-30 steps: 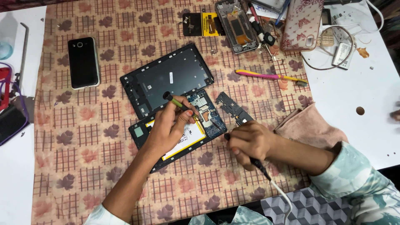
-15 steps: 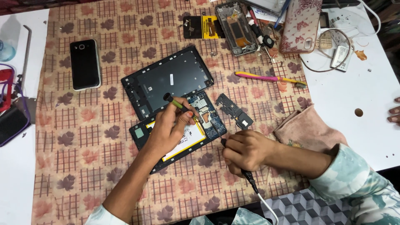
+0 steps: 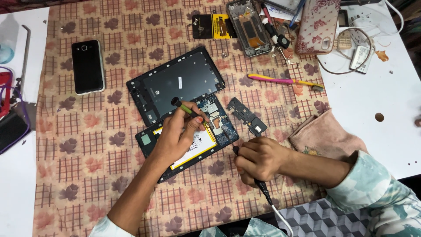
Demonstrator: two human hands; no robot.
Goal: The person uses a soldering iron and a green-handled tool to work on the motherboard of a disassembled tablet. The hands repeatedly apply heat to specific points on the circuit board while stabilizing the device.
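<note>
An opened tablet [image 3: 221, 131] lies on the patterned cloth, its blue circuit board and white battery [image 3: 199, 147] exposed. My left hand [image 3: 177, 134] rests on the battery and holds a green-handled screwdriver [image 3: 186, 108], tip toward the board. My right hand [image 3: 258, 160] sits just right of the tablet, closed around a black corded tool [image 3: 263, 188] whose tip points at the tablet's edge. The removed black back cover [image 3: 180, 83] lies just behind the tablet.
A black phone [image 3: 87, 66] lies at left. A small black bracket [image 3: 245, 115], a pink and yellow tool [image 3: 283, 81], a pink cloth [image 3: 326, 136], a dismantled phone frame [image 3: 247, 26] and a floral phone case [image 3: 318, 24] sit right and behind. White table [image 3: 381, 87] at right.
My right hand has slid a little down and left along the tablet's edge with the corded tool. My left hand has held still with the screwdriver.
</note>
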